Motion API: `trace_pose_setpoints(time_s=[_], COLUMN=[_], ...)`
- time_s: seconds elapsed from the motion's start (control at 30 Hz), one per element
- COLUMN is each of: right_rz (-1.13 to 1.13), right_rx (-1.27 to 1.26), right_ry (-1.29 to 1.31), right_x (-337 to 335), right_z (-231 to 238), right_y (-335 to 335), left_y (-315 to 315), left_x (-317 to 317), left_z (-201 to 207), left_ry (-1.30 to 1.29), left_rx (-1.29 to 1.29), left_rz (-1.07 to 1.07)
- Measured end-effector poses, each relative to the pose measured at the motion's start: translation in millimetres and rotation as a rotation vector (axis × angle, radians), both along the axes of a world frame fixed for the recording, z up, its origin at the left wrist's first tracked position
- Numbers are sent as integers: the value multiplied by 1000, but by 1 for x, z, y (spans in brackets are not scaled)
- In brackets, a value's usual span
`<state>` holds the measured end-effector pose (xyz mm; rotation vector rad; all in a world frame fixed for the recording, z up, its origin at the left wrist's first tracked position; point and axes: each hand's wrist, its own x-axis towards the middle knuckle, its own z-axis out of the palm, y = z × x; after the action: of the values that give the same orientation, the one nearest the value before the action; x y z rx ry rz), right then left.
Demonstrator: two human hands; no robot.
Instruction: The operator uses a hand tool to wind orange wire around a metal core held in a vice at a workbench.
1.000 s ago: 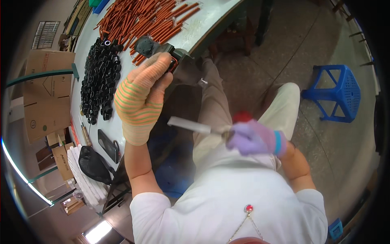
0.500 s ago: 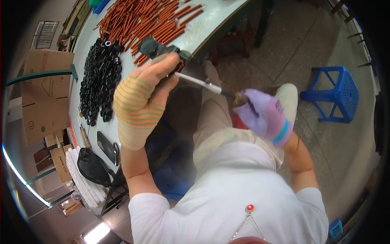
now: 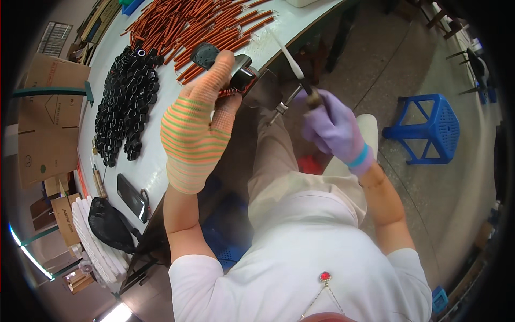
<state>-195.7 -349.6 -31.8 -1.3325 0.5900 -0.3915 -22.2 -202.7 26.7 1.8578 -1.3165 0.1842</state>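
My left hand (image 3: 193,134), in an orange-and-green striped glove, is closed around a black moulded part (image 3: 241,78) just off the table edge. An orange coil spring (image 3: 226,93) shows beside it, under my fingers. In a purple glove, my right hand (image 3: 332,126) grips a hand tool (image 3: 292,64) with a long pale shaft, a dark collar and a brownish handle. The shaft points up and away, its tip apart from the black part. Between the hands stands a small metal fixture (image 3: 281,107) with a crossbar. My fingers hide much of the black part.
Orange springs (image 3: 198,21) with hooked ends and black rings (image 3: 126,102) lie heaped on the pale table (image 3: 161,174). A phone (image 3: 131,198) and a black pouch (image 3: 110,225) are at the left. A blue stool (image 3: 434,129) stands on the right; cardboard boxes (image 3: 48,129) are beyond the table.
The tool's shaft has swung away from the black part and now points up. My right hand has shifted slightly left and up; my left hand still holds the part.
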Motion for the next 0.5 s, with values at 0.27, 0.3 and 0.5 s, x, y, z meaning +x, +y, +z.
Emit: trace_pose_setpoints(time_s=[0.27,0.3,0.5], right_rz=[-246,-216,-156], right_rx=[35,148,344], right_ry=[-86,-32,-87], right_x=[36,36,32], right_z=[4,0,-6], right_y=[-15,-18,-20], left_y=[4,4,4], left_x=[8,9,9], left_z=[-3,-2,-3], left_ry=[-36,-19,-96], left_rx=[22,29,79], left_rz=[-21,-48,-64])
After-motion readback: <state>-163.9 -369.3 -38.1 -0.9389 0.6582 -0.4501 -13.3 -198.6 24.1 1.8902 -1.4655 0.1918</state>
